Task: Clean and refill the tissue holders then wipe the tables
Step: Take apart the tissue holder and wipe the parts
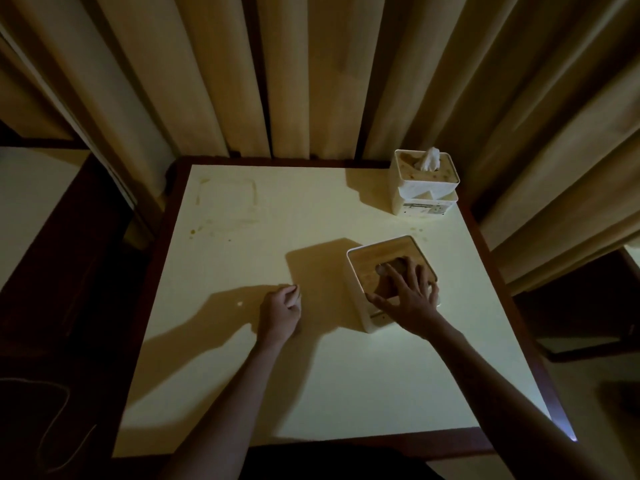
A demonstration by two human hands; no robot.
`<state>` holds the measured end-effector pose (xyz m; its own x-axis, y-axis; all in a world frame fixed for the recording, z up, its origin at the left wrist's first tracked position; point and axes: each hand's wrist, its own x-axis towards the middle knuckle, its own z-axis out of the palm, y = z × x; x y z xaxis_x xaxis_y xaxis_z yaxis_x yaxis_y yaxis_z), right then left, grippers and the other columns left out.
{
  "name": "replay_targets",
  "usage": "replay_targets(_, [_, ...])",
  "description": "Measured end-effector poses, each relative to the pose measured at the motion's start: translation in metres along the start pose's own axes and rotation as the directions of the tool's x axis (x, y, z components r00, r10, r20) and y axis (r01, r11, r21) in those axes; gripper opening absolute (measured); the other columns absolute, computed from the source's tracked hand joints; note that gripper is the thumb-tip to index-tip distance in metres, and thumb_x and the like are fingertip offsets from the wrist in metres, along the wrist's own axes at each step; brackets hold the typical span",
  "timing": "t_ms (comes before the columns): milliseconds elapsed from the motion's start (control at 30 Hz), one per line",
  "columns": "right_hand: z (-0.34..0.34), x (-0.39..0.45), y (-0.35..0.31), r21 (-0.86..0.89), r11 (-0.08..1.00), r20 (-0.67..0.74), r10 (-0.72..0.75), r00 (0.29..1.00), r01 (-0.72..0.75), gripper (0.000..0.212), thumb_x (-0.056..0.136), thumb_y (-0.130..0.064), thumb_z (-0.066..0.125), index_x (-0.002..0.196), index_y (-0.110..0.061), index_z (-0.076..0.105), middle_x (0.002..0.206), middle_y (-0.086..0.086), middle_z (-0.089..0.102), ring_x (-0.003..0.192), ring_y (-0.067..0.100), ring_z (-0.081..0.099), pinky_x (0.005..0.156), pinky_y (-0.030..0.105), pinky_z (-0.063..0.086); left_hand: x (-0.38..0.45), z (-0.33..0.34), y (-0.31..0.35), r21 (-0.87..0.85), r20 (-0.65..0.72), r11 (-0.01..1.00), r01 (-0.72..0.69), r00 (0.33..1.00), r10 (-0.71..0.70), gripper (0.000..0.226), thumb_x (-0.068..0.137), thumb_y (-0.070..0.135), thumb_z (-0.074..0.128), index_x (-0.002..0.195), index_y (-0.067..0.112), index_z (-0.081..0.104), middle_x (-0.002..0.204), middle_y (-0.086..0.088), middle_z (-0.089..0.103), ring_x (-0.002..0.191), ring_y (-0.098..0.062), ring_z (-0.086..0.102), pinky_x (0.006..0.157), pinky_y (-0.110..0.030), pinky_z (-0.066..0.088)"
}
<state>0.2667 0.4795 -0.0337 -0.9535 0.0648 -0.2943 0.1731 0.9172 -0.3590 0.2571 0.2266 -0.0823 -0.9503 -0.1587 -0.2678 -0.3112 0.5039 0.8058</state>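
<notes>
Overhead, long beige pleated curtains (311,74) fill the far side of the dim scene, their upper ends cut off by the frame. Below them stands a square pale-yellow tabletop with a dark wooden edge (242,375); its near edge is partly hidden by the person's forearms. A faint brownish square outline with scattered spots (227,202) marks the far left part of the surface. A second pale table (31,202) shows at the left, cropped and mostly in darkness.

At the far right corner sits a white square tissue holder with a wooden lid (424,183), a white tissue (430,159) standing out of its slot. Small print on its front face is too small to read. Nearer, right of centre and well apart from the first, stands another white square tissue holder with a wooden top panel (379,289). The right hand (408,296) lies spread over its top, fingers reaching into the central opening; what they touch inside is hidden, so whether that grip has hold of anything cannot be told.

The left hand (280,315) rests on the bare surface left of this holder, apart from it, fingers curled into a loose fist; whether anything sits inside is not visible.
</notes>
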Motion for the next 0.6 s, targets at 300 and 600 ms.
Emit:
replay_targets(300, [-0.012,0.006,0.012,-0.069,0.991,0.055,-0.114,0.992,0.118,0.082,0.081,-0.069,0.05,0.149,-0.043,0.011,0.159,0.001,-0.021,0.144,0.028,-0.021,0.114,0.053,-0.009,0.0,-0.003,-0.001,0.038,-0.008,0.999,0.035,0.999,-0.035,0.039,0.082,0.003,0.06,0.12,0.012,0.065,0.118,-0.005,0.067,0.104,-0.018,0.062,0.079,-0.017,0.044])
replay_targets(600, [-0.027,0.007,0.03,-0.034,0.976,0.097,-0.213,0.972,0.217,0.067,0.092,-0.058,0.037,0.152,-0.033,0.017,0.161,0.0,-0.008,0.147,0.025,-0.011,0.116,0.054,0.005,-0.006,0.002,-0.004,0.215,-0.07,0.976,-0.02,0.997,0.036,0.037,0.083,0.009,0.059,0.12,0.012,0.064,0.113,-0.015,0.065,0.107,-0.028,0.058,0.095,-0.035,0.046])
